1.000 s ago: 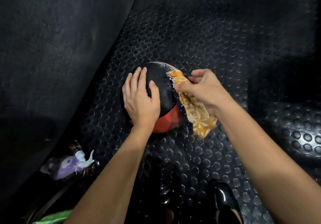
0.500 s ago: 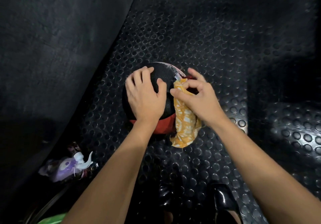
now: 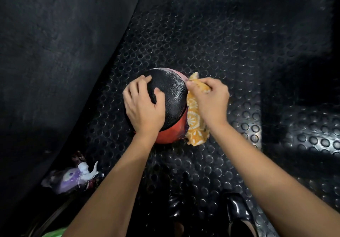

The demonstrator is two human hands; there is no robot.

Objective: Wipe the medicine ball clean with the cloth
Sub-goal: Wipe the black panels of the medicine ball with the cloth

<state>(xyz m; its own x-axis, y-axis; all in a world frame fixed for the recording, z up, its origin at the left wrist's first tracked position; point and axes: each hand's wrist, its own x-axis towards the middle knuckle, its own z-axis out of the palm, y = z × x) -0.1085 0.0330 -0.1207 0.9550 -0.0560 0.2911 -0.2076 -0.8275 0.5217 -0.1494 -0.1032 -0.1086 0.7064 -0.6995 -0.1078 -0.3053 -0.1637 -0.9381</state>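
From the head view I look down at a black and red medicine ball (image 3: pixel 172 98) resting on a studded black rubber floor mat (image 3: pixel 211 43), about mid-scene. My left hand (image 3: pixel 142 106) lies spread on the ball's left side, its fingers (image 3: pixel 137 87) lightly curved over the textured black top and the thumb pressed against the surface, so it steadies the ball rather than wrapping round it. My right hand (image 3: pixel 209 98) sits just right of the ball, its fingers curled and clamped on an orange cloth (image 3: pixel 195 120) with a white pattern. The cloth is bunched under that hand at the ball's far right edge, touching it, and the rest hangs down along the ball's right side to the mat. To the near left, a purple spray bottle (image 3: pixel 73 178) with a white trigger lies on its side by a dark wall panel (image 3: pixel 55 52). Glossy black shoes (image 3: pixel 237 211) show at the near edge, and something green (image 3: pixel 53 234) at the near left corner.
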